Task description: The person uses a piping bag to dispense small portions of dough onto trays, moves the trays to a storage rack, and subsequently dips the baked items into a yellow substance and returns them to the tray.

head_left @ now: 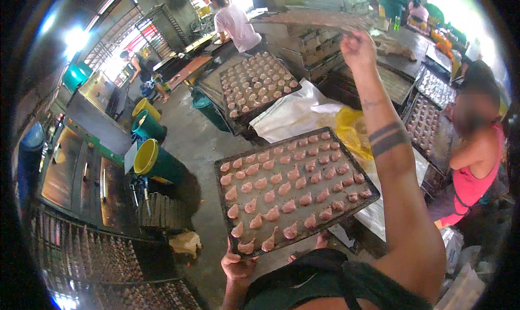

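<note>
A dark-rimmed baking tray [295, 250] with rows of small pinkish-brown dough mounds [284, 188] tilts in front of me. My left hand [238, 265] is closed on its near left corner, thumb up along the rim. High at the upper right, my right hand [357, 49] is raised with fingers curled at the edge of a thin, flat brown tray [314, 18], seen nearly edge-on. What lies on that raised tray cannot be made out. Past the front tray, another tray of dough mounds [257, 83] rests on a stack.
White sheeting [287, 118] and a yellow plastic bag [352, 132] lie beyond the tray. A person in pink [476, 166] stands close on the right beside more trays. Green and yellow buckets [146, 157] stand left, near loaded racks [92, 250]. Another person [238, 28] works farther back.
</note>
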`<action>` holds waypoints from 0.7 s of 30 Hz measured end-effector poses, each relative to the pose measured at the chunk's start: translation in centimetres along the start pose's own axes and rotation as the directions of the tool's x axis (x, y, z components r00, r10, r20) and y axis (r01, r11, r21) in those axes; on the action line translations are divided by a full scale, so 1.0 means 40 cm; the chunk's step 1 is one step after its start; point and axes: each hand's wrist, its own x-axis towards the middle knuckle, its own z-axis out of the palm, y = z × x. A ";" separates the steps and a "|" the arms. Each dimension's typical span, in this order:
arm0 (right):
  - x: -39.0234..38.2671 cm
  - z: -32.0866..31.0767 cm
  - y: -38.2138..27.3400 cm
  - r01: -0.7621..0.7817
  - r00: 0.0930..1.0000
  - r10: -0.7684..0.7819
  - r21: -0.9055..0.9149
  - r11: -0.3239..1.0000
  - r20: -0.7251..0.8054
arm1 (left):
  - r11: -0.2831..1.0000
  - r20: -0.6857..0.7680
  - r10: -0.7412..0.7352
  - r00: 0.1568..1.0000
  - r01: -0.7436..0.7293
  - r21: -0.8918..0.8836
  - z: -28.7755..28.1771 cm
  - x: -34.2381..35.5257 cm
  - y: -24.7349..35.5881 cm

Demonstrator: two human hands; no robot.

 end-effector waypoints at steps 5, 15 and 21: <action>0.277 -0.041 0.115 -0.167 0.980 0.165 0.015 0.986 0.109 | 0.992 0.050 -0.121 0.991 0.122 -0.021 0.214 -0.063 0.038; 0.059 -0.262 -0.086 0.076 0.852 0.508 -0.989 0.123 0.129 | 0.977 -0.178 -0.061 0.982 0.096 0.191 0.295 -0.031 0.126; -0.156 -0.678 -0.212 0.570 0.720 0.694 -0.595 -0.566 0.029 | 0.964 -0.067 -0.122 0.990 0.134 0.231 0.424 0.035 0.138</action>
